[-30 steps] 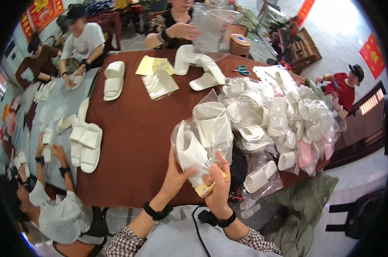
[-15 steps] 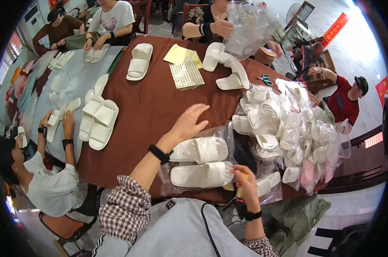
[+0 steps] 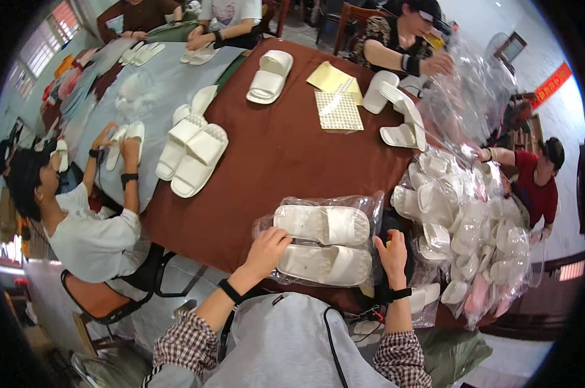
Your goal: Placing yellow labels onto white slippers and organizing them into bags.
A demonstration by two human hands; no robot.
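Note:
Two white slippers, an upper one (image 3: 299, 221) and a lower one (image 3: 305, 262), lie side by side in a clear plastic bag (image 3: 378, 205) on the brown-covered table right in front of me. My left hand (image 3: 266, 252) is at the bag's left end, its fingers closed on the plastic beside the slippers' heels. At the toe end, my right hand (image 3: 393, 258) has its thumb near the bag's edge. A bit of yellow shows between its thumb and fingers; it looks like a small yellow object, mostly hidden.
Many bagged slippers (image 3: 460, 220) are heaped at right. Loose white slippers (image 3: 199, 161) lie at left, another (image 3: 270, 77) farther back, and more near a co-worker (image 3: 396, 39) handling clear bags. Sticker sheets (image 3: 339, 110) lie at the back. Another person (image 3: 89, 220) handles slippers at left.
My left hand has come down from above the table onto the bag's left end. My right hand has moved up along the toe end. The view has shifted, and the scissors no longer show.

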